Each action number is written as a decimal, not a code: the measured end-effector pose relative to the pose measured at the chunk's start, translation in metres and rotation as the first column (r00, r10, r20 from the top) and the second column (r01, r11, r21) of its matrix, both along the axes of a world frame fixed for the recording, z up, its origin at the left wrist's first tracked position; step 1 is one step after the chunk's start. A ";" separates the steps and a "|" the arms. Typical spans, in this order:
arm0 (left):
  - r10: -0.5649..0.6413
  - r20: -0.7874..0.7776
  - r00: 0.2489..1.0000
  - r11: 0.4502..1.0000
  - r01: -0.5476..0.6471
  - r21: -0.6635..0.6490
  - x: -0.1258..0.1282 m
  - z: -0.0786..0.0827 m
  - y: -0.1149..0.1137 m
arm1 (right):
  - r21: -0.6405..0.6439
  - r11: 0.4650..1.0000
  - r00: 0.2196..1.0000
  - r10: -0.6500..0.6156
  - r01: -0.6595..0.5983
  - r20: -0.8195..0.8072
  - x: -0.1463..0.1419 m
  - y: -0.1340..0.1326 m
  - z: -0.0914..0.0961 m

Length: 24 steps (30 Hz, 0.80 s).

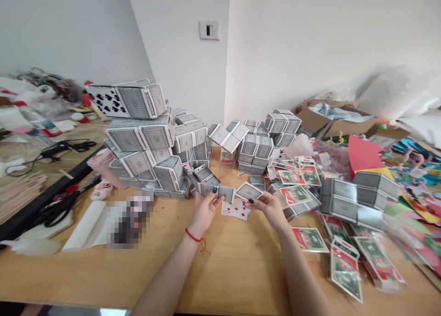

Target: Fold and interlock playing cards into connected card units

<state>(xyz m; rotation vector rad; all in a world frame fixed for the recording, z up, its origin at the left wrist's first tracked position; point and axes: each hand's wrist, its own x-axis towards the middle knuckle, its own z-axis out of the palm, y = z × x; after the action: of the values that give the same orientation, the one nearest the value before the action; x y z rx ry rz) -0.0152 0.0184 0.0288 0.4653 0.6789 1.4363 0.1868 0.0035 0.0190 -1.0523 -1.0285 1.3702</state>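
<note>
My left hand (204,210), with a red string at the wrist, pinches a folded grey-backed playing card (226,193) above the wooden table (220,270). My right hand (269,208) pinches a second grey-backed card (248,191) by its lower edge, close beside the first. Both hands hover just above a few face-up red diamond cards (236,210) lying on the table. Right behind my left hand stands a small open card cube (204,176).
A tall pile of card cubes (144,141) fills the left centre, and a lower stack (257,143) stands at the back. Card packets (344,265) and coloured paper (363,153) litter the right. Scissors (57,210), a white roll and a blurred patch lie left.
</note>
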 end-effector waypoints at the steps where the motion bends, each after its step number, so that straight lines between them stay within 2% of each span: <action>1: 0.002 -0.001 1.000 1.000 -0.002 0.001 0.000 0.000 0.000 | 0.001 1.000 1.000 0.015 -0.015 0.012 0.000 0.000 -0.001; 5: 0.017 -0.007 1.000 1.000 -0.016 0.004 0.000 -0.003 0.001 | 0.010 0.997 0.992 0.074 -0.075 0.106 -0.002 -0.001 -0.006; 11: 0.042 -0.010 0.999 0.999 -0.042 -0.002 -0.002 -0.006 0.003 | 0.063 0.992 0.947 0.081 -0.105 0.312 0.001 -0.002 -0.012; 15: 0.043 -0.015 0.999 0.999 -0.043 0.001 -0.001 -0.007 0.004 | 0.074 0.987 0.907 0.103 -0.145 0.410 0.003 -0.001 -0.011; 24: 0.029 -0.104 0.994 1.000 -0.027 0.015 -0.001 -0.009 0.003 | 0.007 0.980 0.774 0.155 -0.201 0.614 0.005 -0.005 -0.011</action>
<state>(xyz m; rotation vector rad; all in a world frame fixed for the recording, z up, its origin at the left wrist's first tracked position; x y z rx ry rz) -0.0161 0.0217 0.0197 0.5461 0.7616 1.4513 0.1918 -0.0016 0.0081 -1.4185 -1.6816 1.1377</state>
